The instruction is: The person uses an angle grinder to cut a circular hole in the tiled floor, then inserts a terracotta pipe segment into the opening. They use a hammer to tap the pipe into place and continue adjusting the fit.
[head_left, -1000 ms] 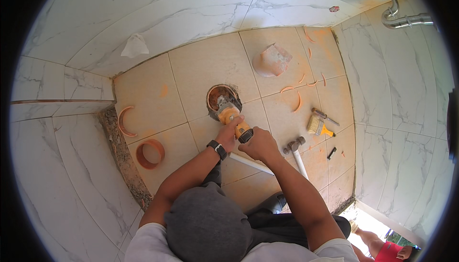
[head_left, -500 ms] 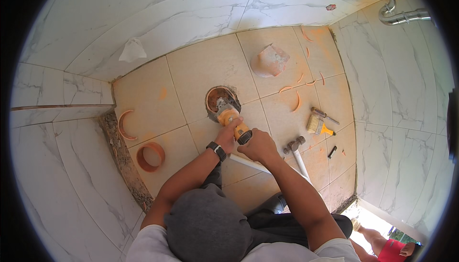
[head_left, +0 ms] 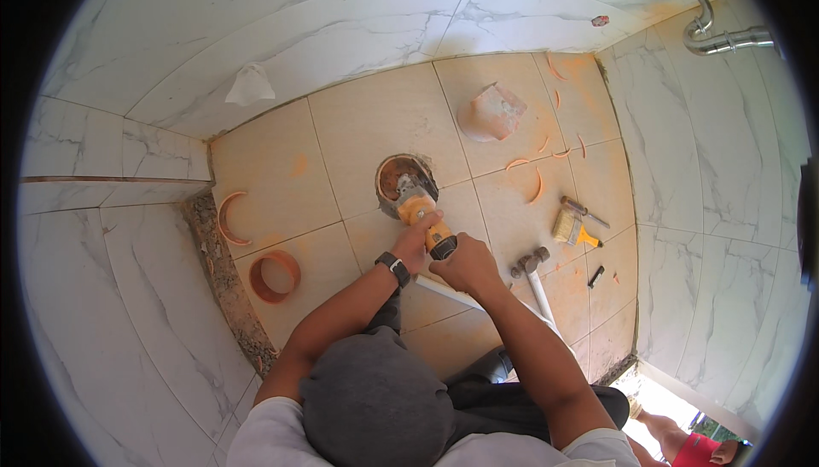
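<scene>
Both my hands are closed around a yellow and black angle grinder (head_left: 418,209). My left hand (head_left: 415,243), with a dark watch at the wrist, wraps the middle of its body. Behind it, my right hand (head_left: 468,264) grips the black rear end. The grinder's head reaches into the round floor hole, at the orange pipe (head_left: 386,168) set in it. Its disc is hard to make out there. Broken tile edges and grey mortar surround the pipe. A white pole-like length (head_left: 448,293) lies on the floor beneath my right forearm.
To the right lie a hammer (head_left: 536,284), a yellow-handled paintbrush (head_left: 566,226), a screwdriver (head_left: 589,213) and a small black object (head_left: 595,277). An orange pipe ring (head_left: 254,279) and a curved offcut (head_left: 223,220) sit left. Beyond the hole is a dusty, rounded piece (head_left: 479,117). Another person's leg (head_left: 661,429) shows lower right.
The whole view has shifted slightly, so the floor and tools appear a little further right. Both hands keep their hold on the grinder, and its head stays in the hole.
</scene>
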`<action>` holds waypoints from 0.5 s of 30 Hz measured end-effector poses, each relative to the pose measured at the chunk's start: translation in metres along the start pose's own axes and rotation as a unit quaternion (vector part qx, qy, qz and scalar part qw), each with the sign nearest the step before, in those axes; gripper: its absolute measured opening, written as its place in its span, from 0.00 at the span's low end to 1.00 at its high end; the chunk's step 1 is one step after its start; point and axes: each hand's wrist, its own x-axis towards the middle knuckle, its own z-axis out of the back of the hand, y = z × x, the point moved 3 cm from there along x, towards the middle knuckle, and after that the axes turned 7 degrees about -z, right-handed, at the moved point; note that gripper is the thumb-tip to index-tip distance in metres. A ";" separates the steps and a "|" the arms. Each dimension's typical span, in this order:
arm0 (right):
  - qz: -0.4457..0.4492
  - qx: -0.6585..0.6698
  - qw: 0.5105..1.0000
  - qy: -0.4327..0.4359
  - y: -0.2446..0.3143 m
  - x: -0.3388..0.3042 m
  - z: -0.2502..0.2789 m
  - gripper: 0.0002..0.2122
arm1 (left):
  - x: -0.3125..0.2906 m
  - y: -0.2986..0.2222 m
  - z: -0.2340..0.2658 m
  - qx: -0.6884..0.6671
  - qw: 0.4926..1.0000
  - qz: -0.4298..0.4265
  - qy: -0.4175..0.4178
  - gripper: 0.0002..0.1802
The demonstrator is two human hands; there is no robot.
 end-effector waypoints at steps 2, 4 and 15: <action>0.020 -0.006 1.000 -0.003 0.001 -0.002 0.001 0.28 | -0.005 -0.002 -0.002 -0.001 1.000 -0.003 -0.001 0.16; 0.034 -0.011 0.999 -0.002 0.002 -0.005 0.002 0.28 | -0.013 -0.004 -0.001 -0.009 1.000 -0.009 -0.008 0.16; 0.023 -0.001 1.000 0.004 0.012 -0.014 -0.005 0.29 | -0.021 -0.009 0.009 -0.024 0.999 -0.016 -0.015 0.16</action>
